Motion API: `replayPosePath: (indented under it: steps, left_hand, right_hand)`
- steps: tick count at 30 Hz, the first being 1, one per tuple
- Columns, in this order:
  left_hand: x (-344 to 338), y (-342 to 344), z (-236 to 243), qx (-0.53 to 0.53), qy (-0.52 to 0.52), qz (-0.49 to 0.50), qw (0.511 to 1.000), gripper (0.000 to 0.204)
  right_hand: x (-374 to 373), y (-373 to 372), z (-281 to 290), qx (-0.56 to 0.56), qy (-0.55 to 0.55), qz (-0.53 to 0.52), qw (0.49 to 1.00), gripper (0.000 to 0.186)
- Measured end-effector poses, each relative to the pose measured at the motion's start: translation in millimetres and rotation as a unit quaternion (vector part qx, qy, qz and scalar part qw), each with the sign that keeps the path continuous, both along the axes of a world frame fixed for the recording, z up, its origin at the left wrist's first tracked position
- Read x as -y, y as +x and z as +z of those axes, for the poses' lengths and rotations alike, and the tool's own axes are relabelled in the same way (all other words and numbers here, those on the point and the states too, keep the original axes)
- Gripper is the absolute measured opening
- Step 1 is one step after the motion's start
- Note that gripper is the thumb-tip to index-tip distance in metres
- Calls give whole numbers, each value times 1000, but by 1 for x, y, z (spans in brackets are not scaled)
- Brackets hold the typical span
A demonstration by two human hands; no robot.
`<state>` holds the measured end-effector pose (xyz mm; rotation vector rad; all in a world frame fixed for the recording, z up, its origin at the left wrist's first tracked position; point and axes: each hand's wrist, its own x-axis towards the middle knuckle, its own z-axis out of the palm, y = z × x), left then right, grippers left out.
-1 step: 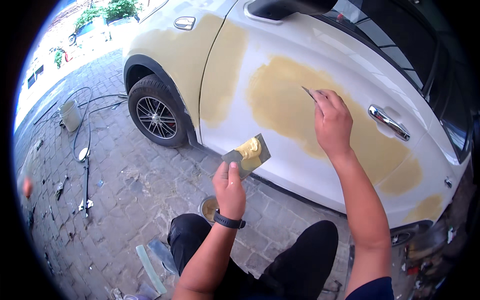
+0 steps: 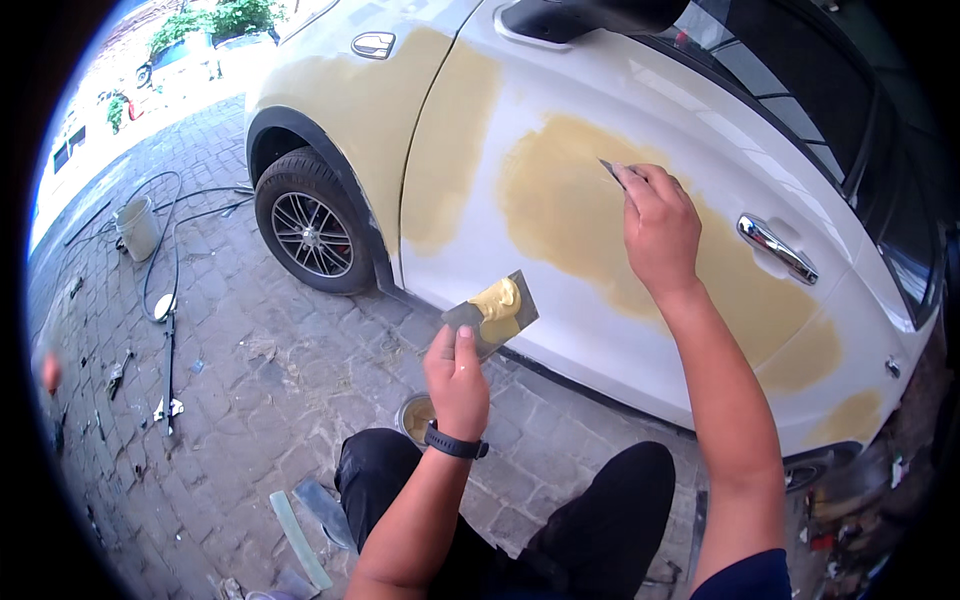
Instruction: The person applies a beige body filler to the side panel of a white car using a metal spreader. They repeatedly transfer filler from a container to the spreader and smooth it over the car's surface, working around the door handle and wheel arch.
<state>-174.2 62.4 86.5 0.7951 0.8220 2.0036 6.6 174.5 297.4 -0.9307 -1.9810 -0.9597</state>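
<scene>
In my left hand [image 2: 458, 385] is a flat grey metal plate [image 2: 461, 317], thumb on top, carrying a mound of yellow body filler [image 2: 497, 302]. My right hand [image 2: 663, 228] pinches a thin dark spreader [image 2: 611, 172], its tip pointing up and left. That hand is in front of a large yellow filler patch [image 2: 560, 205] on the white car door [image 2: 590, 325]; whether the blade touches the surface I cannot tell. Below my left hand, partly hidden by the wrist, an open round tin [image 2: 412, 412] sits on the paving.
A chrome door handle [image 2: 776, 247] lies right of my right hand, a side mirror [image 2: 590, 18] above. The front wheel [image 2: 312, 236] is at left. A white bucket [image 2: 138, 236], a dark hose [image 2: 178, 260] and flat strips [image 2: 300, 540] lie on the brick paving.
My right hand and the spreader have shifted slightly up and left over the filler patch. My left hand with the plate is almost unchanged.
</scene>
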Motion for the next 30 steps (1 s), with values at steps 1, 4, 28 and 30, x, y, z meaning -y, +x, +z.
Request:
replayPosePath:
  steps: [1, 4, 28, 30]
  left_hand:
    - [1, -5, 2, 25, 4, 1, 1000, 31]
    - [-1, -24, 2, 54, 7, 16, 998, 31]
    - [-35, -41, -8, 99, -21, 10, 995, 29]
    - [-35, -37, -10, 99, -22, 21, 995, 28]
  right_hand:
    - [-15, -12, 7, 18, 18, -16, 1000, 26]
    - [-56, -42, 16, 48, 59, -55, 996, 24]
    - [-109, -87, -104, 18, 46, -125, 991, 34]
    - [-103, -87, -124, 16, 23, -124, 992, 34]
